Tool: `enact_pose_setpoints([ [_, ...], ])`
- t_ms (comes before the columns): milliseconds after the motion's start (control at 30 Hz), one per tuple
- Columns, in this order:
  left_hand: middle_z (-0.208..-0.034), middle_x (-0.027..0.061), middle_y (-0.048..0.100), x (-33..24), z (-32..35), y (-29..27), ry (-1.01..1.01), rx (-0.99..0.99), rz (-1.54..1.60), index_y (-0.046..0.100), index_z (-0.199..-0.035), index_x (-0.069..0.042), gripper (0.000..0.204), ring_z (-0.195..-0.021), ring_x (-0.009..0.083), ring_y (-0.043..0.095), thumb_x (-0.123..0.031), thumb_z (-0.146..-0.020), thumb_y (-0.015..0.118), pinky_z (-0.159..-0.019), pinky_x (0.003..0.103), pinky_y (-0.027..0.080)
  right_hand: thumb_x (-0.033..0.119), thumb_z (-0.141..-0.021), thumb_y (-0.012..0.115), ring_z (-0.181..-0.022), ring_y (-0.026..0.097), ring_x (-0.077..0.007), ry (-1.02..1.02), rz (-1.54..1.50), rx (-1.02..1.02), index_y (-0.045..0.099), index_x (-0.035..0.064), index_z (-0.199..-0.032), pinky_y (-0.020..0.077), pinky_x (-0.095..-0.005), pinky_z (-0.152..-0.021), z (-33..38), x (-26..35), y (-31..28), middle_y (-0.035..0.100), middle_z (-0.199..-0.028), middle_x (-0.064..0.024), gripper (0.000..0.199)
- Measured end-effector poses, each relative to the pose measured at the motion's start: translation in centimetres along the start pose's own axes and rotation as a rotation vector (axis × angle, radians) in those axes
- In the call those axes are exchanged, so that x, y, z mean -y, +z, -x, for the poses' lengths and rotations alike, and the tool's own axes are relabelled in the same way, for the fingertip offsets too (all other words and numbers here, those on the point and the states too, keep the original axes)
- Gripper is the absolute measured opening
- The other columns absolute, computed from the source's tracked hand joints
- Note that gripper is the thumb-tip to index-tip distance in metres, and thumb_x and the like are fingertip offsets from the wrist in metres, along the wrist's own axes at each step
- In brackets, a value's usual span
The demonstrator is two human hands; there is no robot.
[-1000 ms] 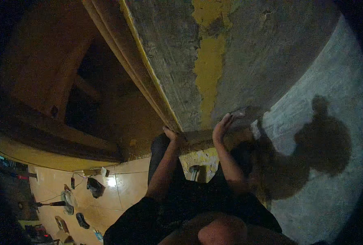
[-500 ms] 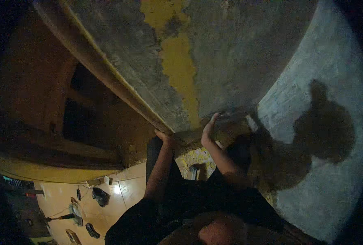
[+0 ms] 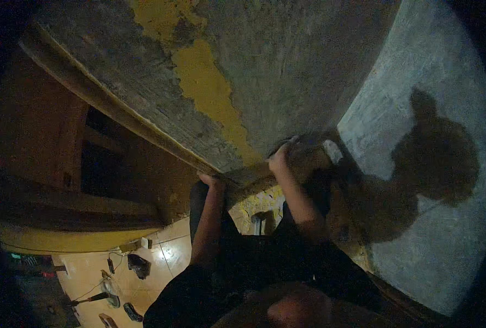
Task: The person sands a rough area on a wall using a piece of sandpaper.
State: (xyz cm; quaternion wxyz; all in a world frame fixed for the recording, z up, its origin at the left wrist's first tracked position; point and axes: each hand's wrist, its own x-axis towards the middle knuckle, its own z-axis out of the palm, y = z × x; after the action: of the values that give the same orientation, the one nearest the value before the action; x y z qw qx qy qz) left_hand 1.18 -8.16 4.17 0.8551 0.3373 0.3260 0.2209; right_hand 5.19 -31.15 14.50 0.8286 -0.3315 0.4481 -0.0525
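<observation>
My left hand (image 3: 210, 179) lies by the lower end of the wooden-looking edge strip (image 3: 144, 128), just above my left knee; its fingers seem loosely stretched, and it holds nothing that I can see. Further right, my right hand (image 3: 278, 159) is closed at the foot of the grey wall (image 3: 275, 71), its fingers around a dark, flat thing (image 3: 284, 143). Dim light and the hand hide what kind of thing that is. A worn yellow patch (image 3: 202, 76) runs down the grey wall towards this hand. Beneath both hands is a brownish ledge (image 3: 251, 188).
A small whitish object (image 3: 333, 152) lies near the corner at right, beside the pale blue wall (image 3: 434, 262) with my shadow on it. At lower left, a dark bundle (image 3: 139, 266), a fan-like item (image 3: 109, 290) and cables lie on the tiled floor (image 3: 161, 279). Wooden furniture (image 3: 40, 126) stands left.
My right hand, stretched out before, has curled around the dark, flat thing and moved slightly up. My left hand stays at the edge. The view has shifted, tilting the yellow patch leftward.
</observation>
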Motion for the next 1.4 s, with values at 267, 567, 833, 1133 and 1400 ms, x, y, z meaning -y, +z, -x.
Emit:
enact_pose_setpoints([
  [267, -0.133, 0.0152, 0.048, -2.1, -2.7, -3.0, -0.046, 0.251, 0.314, 0.043, -0.137, -0.004, 0.057, -0.115, 0.0324, 0.051, -0.047, -0.104, 0.028, -0.099, 0.049, 0.042, 0.062, -0.099, 0.035, -0.146, 0.019, -0.0403, 0.184, 0.071, 0.206, 0.013, 0.0111, -0.157, 0.0167, -0.0618, -0.117, 4.9, -4.4, 0.1, 0.012, -0.163, -0.0130, 0.080],
  [567, -0.129, 0.0193, 0.053, -4.0, 1.2, 1.5, -0.088, -0.084, 0.300, 0.049, -0.135, -0.001, 0.058, -0.114, 0.0363, 0.056, -0.045, -0.105, 0.026, -0.096, 0.052, 0.046, 0.076, -0.093, 0.027, -0.151, -0.002, -0.0352, -0.281, -0.228, 0.315, -0.010, 0.0216, -0.157, 0.0107, -0.0630, -0.117, -5.5, -12.3, -2.6, -0.009, -0.165, -0.0058, 0.093],
  [833, -0.148, 0.0195, 0.040, -1.8, 1.6, 2.8, -0.157, 0.061, 0.206, 0.036, -0.147, -0.005, 0.062, -0.131, 0.0351, 0.045, -0.048, -0.105, 0.026, -0.105, 0.051, 0.040, 0.068, -0.097, 0.028, -0.150, 0.003, -0.0315, -0.225, -0.675, 0.284, 0.003, 0.0162, -0.158, 0.0126, -0.0580, -0.118, -12.9, -6.2, -3.0, 0.002, -0.164, -0.0075, 0.084],
  [1133, -0.149, 0.0178, 0.040, -3.1, -0.1, -0.7, -0.127, 0.312, 0.349, 0.040, -0.144, -0.004, 0.067, -0.132, 0.0381, 0.043, -0.053, -0.101, 0.028, -0.109, 0.053, 0.037, 0.068, -0.098, 0.025, -0.152, 0.002, -0.0284, -0.176, 0.350, 0.163, -0.003, 0.0157, -0.158, 0.0086, -0.0522, -0.120, 6.2, -1.3, 0.5, -0.008, -0.165, -0.0076, 0.084],
  [1400, -0.140, 0.0187, 0.049, -2.2, -0.4, -0.5, 0.039, 0.251, 0.182, 0.045, -0.137, 0.002, 0.062, -0.119, 0.0363, 0.053, -0.049, -0.103, 0.033, -0.103, 0.048, 0.042, 0.064, -0.100, 0.021, -0.151, -0.002, -0.0284, -0.189, 0.292, 0.110, -0.005, 0.0147, -0.158, 0.0064, -0.0517, -0.121, 2.2, -10.8, -4.2, -0.009, -0.165, -0.0067, 0.080],
])
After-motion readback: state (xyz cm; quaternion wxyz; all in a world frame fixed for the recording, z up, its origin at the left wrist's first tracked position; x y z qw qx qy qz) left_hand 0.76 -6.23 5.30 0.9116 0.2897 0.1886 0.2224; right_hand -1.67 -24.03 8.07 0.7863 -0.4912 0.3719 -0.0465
